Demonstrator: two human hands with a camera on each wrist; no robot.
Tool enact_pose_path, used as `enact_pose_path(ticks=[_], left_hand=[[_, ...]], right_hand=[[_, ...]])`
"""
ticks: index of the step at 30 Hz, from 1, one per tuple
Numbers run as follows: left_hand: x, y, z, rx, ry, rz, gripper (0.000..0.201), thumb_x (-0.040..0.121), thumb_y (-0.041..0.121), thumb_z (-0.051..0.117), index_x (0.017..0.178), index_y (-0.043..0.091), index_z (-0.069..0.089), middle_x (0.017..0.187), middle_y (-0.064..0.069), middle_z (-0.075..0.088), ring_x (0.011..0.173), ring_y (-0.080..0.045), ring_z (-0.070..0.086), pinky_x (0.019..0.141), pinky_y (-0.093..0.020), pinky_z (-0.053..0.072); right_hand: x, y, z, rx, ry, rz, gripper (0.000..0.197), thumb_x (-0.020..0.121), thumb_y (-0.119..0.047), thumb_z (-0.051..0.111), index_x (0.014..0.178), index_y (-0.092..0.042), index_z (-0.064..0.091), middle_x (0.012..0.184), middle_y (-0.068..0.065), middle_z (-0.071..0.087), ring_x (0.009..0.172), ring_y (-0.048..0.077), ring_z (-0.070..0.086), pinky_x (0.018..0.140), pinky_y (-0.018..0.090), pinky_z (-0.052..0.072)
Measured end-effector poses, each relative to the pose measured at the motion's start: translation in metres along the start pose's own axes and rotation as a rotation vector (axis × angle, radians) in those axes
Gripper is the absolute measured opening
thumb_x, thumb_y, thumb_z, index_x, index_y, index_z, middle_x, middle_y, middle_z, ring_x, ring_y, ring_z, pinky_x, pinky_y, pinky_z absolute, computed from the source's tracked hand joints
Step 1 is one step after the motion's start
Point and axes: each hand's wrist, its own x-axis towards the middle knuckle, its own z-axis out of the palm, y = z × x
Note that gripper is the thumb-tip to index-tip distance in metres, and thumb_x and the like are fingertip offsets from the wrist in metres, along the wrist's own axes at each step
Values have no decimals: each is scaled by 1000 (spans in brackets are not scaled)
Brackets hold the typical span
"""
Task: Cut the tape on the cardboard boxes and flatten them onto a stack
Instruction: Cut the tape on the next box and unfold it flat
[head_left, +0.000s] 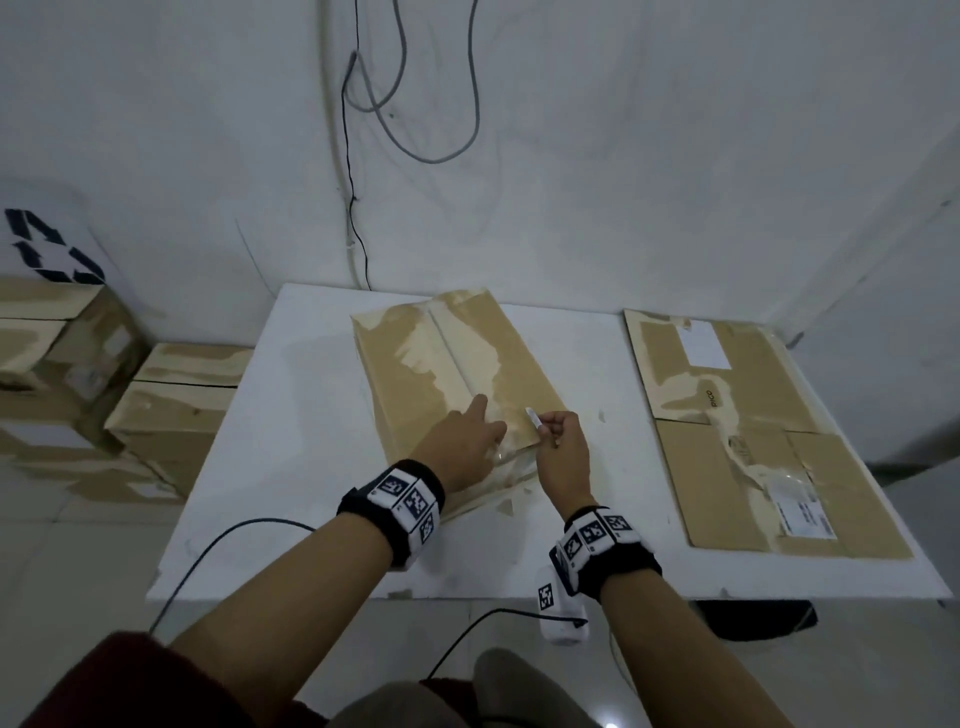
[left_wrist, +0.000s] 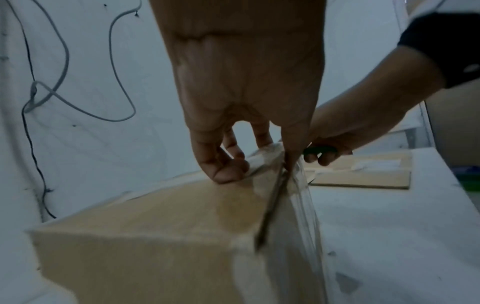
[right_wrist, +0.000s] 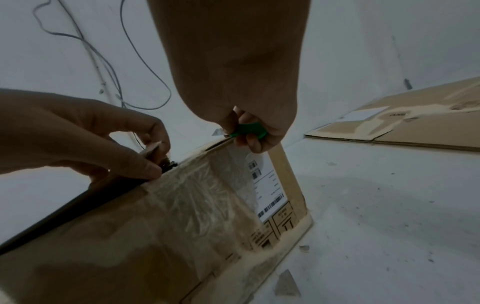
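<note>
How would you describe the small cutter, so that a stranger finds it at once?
Start at the white table and its middle cardboard box. At the box's near edge, the right hand pinches the cutter: it alone is green, with a short pale blade.

wall (head_left: 623, 130): white, loose cables (head_left: 415, 104) | table (head_left: 291, 426): white | floor (head_left: 78, 561): pale | light: dim

flat cardboard (head_left: 769, 415): "PICO" | bin (head_left: 47, 244): recycle sign | box label (right_wrist: 267, 185): barcodes, txt unreadable
</note>
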Motion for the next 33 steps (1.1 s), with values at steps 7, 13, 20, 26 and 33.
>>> enact_pose_path(ticks=[7, 13, 20, 26, 33], left_hand=[[-13, 35, 23, 208, 107, -315, 32, 86, 6, 52, 116, 18, 55, 146, -24, 29, 90, -30, 53, 70, -34, 44], [7, 76, 7, -13, 6, -648, 23, 89, -1, 46, 100, 5, 65, 154, -33, -9, 117, -37, 44, 74, -36, 53], [22, 48, -25, -796, -50, -867, 36, 90, 16, 50, 119, -4, 54, 154, -30, 4, 144, -41, 2, 116, -41, 17], [12, 40, 2, -1279, 361, -971, 98, 75, 16, 70, 152, 9, 11, 157, -13, 18, 140, -34, 22, 111, -48, 30], [7, 43, 15, -1474, 430, -893, 122, 43, 42, 64, 153, 32, 12, 159, -2, 13, 142, -29, 20, 112, -52, 26]], right_hand=[[0, 3, -2, 31, -76, -63, 3, 100, -14, 54, 102, -12, 56, 97, 1, 62, 89, 11, 60, 68, 14, 45], [3, 4, -6, 102, -140, -83, 6, 98, -18, 59, 97, -13, 57, 95, 2, 63, 89, 13, 61, 70, 15, 47], [6, 7, -14, 167, -241, -100, 13, 98, -28, 59, 99, -15, 55, 97, 7, 62, 85, 23, 61, 70, 36, 53], [3, 14, -22, 166, -301, -166, 6, 101, -29, 53, 103, -23, 54, 103, 5, 57, 72, 28, 60, 63, 38, 54], [1, 9, -28, 49, -361, -209, 26, 89, -54, 59, 100, -31, 56, 110, -8, 45, 89, 29, 56, 78, 43, 54]])
